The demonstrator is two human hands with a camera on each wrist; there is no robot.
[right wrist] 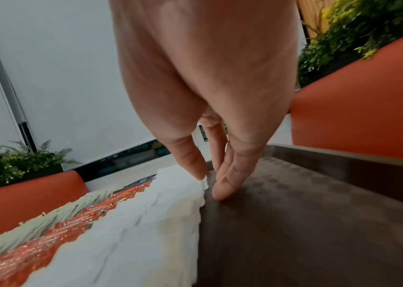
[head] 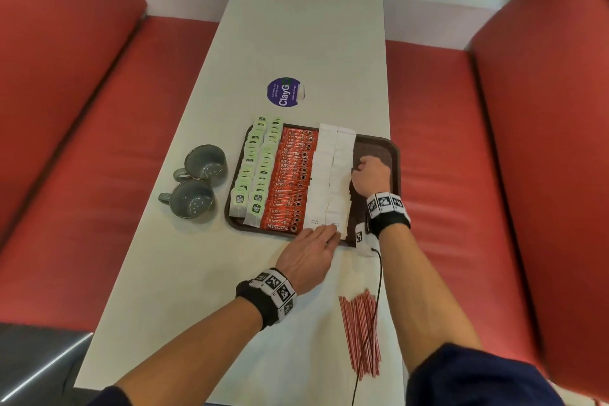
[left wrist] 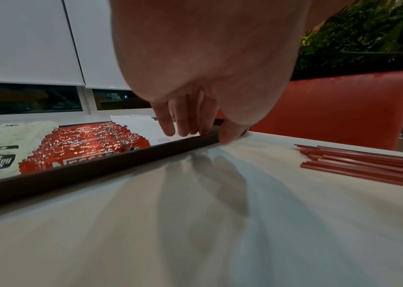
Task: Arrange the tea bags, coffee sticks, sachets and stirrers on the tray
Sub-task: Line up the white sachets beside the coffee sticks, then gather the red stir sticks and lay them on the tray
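Observation:
A dark brown tray [head: 393,155] sits mid-table. It holds two rows of green tea bags [head: 255,171], a row of red coffee sticks [head: 291,178] and two rows of white sachets [head: 331,171]. My left hand [head: 324,237] lies flat at the tray's near edge, straight fingers [left wrist: 168,124] touching the nearest sachets. My right hand [head: 361,171] is over the tray's bare right part [right wrist: 293,213], fingertips [right wrist: 222,192] down against the right side of the sachet row [right wrist: 146,223]. Red stirrers [head: 361,333] lie in a loose pile on the table near me.
Two grey mugs [head: 197,181] stand left of the tray. A round purple sticker [head: 285,92] is on the table beyond it. Red bench seats [head: 461,175] flank the white table [head: 197,273]. A thin black cable [head: 372,323] crosses the stirrers [left wrist: 367,163].

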